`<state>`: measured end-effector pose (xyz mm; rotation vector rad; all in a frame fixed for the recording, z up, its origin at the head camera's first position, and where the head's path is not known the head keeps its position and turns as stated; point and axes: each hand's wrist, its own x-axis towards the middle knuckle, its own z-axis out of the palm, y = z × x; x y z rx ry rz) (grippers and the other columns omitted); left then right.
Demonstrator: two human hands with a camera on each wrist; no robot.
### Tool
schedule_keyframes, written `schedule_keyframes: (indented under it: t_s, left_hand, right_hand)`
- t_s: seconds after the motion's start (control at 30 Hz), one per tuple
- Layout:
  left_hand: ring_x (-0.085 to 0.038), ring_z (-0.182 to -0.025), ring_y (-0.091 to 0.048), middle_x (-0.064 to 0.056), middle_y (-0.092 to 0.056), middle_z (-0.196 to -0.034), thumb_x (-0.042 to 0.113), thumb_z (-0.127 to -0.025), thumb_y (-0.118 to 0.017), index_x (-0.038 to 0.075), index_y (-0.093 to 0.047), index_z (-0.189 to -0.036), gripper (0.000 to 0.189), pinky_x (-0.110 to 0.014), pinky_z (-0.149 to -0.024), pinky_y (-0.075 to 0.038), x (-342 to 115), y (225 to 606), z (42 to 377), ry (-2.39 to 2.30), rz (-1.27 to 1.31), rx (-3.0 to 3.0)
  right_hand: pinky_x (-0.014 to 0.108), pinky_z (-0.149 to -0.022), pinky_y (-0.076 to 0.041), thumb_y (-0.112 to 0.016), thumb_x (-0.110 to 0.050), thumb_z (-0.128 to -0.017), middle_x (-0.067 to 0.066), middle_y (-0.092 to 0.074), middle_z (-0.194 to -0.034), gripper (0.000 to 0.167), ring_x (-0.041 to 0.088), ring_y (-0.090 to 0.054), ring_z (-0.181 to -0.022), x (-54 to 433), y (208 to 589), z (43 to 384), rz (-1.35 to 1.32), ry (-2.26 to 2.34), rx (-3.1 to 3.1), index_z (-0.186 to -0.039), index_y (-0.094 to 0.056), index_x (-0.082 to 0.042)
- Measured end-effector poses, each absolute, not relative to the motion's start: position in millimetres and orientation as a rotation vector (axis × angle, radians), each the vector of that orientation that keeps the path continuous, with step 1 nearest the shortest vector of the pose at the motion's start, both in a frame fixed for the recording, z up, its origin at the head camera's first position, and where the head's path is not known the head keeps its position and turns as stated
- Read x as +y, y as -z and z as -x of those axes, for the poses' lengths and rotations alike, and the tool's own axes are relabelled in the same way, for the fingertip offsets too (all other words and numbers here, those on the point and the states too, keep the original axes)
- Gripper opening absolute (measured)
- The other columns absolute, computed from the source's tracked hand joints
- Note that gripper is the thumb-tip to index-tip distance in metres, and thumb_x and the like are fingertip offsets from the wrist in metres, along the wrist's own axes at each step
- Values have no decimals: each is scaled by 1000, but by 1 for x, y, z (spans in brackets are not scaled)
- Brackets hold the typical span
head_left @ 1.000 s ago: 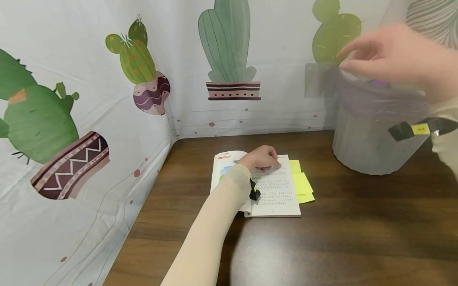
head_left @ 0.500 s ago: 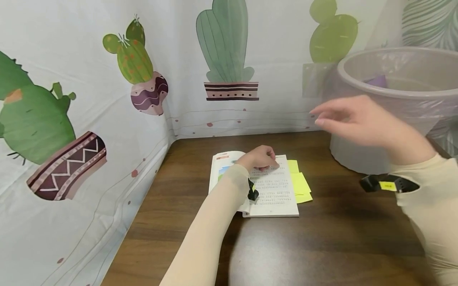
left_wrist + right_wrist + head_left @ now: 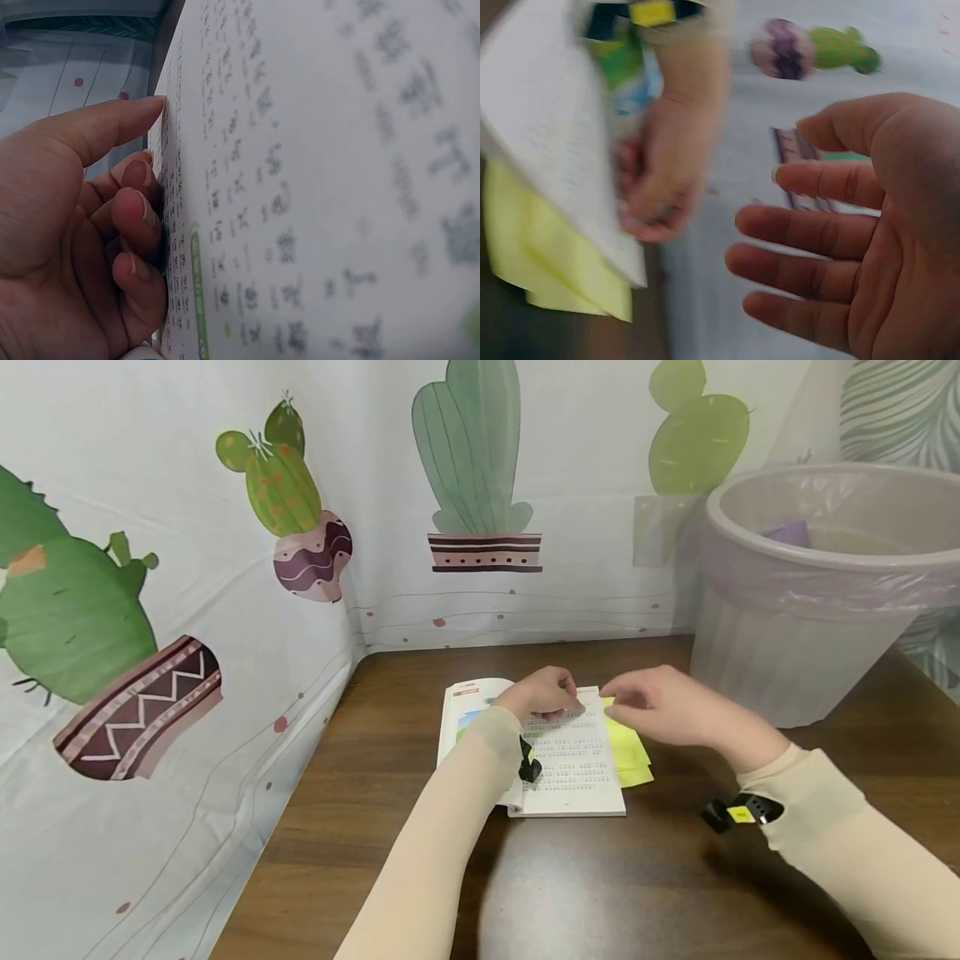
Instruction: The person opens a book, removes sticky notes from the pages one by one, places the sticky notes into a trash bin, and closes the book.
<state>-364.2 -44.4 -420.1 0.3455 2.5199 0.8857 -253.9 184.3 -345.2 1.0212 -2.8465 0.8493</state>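
An open book (image 3: 573,777) with printed text lies on the wooden table. My left hand (image 3: 542,692) rests on its right page near the top. In the left wrist view its fingers are loosely curled against the paper, with nothing between them. Yellow paper notes (image 3: 632,752) stick out past the book's right edge, partly hidden. My right hand (image 3: 671,706) is over the notes, thumb and forefinger apart at their upper end. The right wrist view shows its fingers (image 3: 802,274) spread, holding nothing; whether it touches the notes I cannot tell.
A tall light-coloured bin (image 3: 787,635) with a purplish liner stands at the back right. Inside it lies a purple piece (image 3: 789,533). A white curtain (image 3: 585,602) printed with cacti hangs behind and along the left of the wooden table (image 3: 570,893).
My right hand has come down from above the bin, moving left and toward me to the yellow notes. My left hand has stayed on the page.
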Motion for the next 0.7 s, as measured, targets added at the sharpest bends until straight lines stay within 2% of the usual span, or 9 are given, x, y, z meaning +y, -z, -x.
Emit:
schedule_keyframes:
  t_s: [0.23,0.3,0.37,0.53,0.6,0.7]
  left_hand:
    - [-14,-53,-47,3,-52,-64,33,-90,-80,17,-62,-99,25,-31,-53,-42,-45,421,366,-872,-342,2526]
    - [-14,-53,-47,2,-52,-64,33,-90,-80,17,-62,-99,24,-31,-53,-43,-45,421,365,-872,-343,2525]
    - [-14,-54,-48,3,-52,-65,33,-90,-80,17,-62,-98,24,-31,-54,-43,-45,420,365,-872,-346,2528]
    - [-14,-54,-49,2,-54,-66,32,-90,-79,16,-62,-97,24,-30,-53,-43,-45,419,364,-888,-357,2525]
    - [-14,-54,-49,2,-53,-65,31,-90,-79,15,-62,-97,24,-29,-53,-42,-45,419,364,-896,-362,2522]
    - [-14,-54,-48,2,-52,-63,31,-90,-78,15,-61,-97,24,-29,-53,-42,-46,420,364,-895,-365,2521]
  right_hand:
    - [54,-95,-55,-63,-32,-99,14,-76,-117,41,31,-72,-109,166,383,248,-1001,-762,-3042,-130,-68,-6]
    - [55,-98,-54,-62,-35,-99,14,-74,-124,45,31,-70,-114,163,392,245,-1006,-771,-3066,-135,-65,-7]
    - [55,-101,-52,-62,-36,-99,11,-75,-117,50,27,-70,-110,160,398,242,-1010,-796,-3093,-141,-60,-9]
    - [55,-105,-50,-63,-38,-99,10,-73,-119,58,22,-68,-109,156,408,237,-1047,-841,-3121,-148,-53,-9]
    - [55,-105,-50,-64,-38,-99,12,-68,-134,58,25,-67,-119,155,409,237,-1048,-845,-3110,-147,-54,-9]
    - [56,-107,-48,-63,-38,-99,15,-62,-143,57,31,-63,-129,154,411,237,-1038,-844,-3091,-147,-53,-7]
